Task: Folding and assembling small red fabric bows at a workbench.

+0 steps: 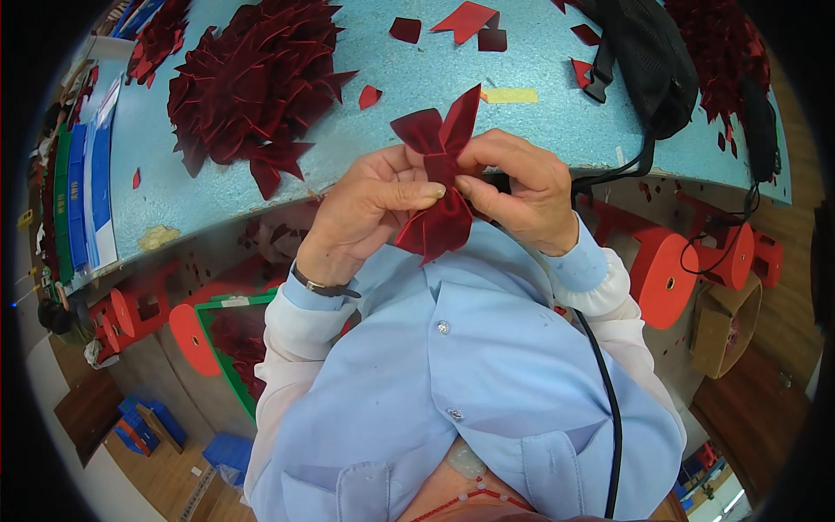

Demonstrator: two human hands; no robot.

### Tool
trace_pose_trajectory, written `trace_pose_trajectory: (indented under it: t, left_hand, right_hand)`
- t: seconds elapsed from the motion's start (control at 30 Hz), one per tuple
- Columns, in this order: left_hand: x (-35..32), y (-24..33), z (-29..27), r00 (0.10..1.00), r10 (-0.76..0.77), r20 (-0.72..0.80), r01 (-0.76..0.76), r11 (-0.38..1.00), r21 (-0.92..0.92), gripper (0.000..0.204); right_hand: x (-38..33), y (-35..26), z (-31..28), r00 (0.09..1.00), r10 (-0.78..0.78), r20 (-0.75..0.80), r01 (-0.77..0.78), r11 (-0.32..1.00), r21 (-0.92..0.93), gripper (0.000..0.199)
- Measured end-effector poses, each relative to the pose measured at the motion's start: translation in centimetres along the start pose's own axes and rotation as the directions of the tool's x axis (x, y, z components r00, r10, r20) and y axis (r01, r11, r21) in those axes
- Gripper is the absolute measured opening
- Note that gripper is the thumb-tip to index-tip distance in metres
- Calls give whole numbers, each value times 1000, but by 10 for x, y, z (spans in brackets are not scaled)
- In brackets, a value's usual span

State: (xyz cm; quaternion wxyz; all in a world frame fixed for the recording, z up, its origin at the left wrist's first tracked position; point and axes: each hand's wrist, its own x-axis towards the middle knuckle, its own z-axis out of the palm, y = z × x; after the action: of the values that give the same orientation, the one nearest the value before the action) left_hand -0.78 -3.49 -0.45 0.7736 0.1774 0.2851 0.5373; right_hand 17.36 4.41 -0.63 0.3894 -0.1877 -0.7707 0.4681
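Observation:
A dark red velvet bow (442,165) is held up between both hands, just off the near edge of the table. My left hand (370,204) pinches its middle from the left, thumb across the front near the knot. From the right, my right hand (526,184) grips it with thumb and forefinger near the centre. The bow's two pointed tails stick up, and its rounded folds hang below the fingers. Behind it on the table lies a big heap of similar dark red velvet pieces (252,87).
Velvet scraps (470,22) and a yellow strip (511,96) lie on the light blue table (365,139). A black bag (648,65) with straps sits at the right. Red stools (657,274), a cardboard box (729,329) and a green-rimmed crate (228,303) stand below.

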Motion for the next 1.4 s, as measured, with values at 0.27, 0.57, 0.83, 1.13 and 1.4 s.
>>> trace_pose_trajectory:
  t: [0.27,0.57,0.83,1.13,1.4]
  left_hand:
    - [-3,6,17,995,10,-100,8,983,182,27]
    - [1,-11,1,981,98,-165,-61,975,215,21]
    - [-3,-12,-3,981,175,-86,-149,958,243,23]
    - [3,-1,1,986,127,-108,-96,962,254,18]
    - [2,-15,-16,984,175,13,-169,928,331,17]
  right_hand:
    - [4,-2,5,998,-56,-30,54,997,-61,18]
    - [-8,-7,6,908,410,89,-409,819,403,8]
    - [-6,-8,8,717,606,344,-658,427,620,6]
    - [-5,-14,0,984,167,65,-173,981,89,7]
    - [-9,-12,2,821,498,281,-565,635,526,13]
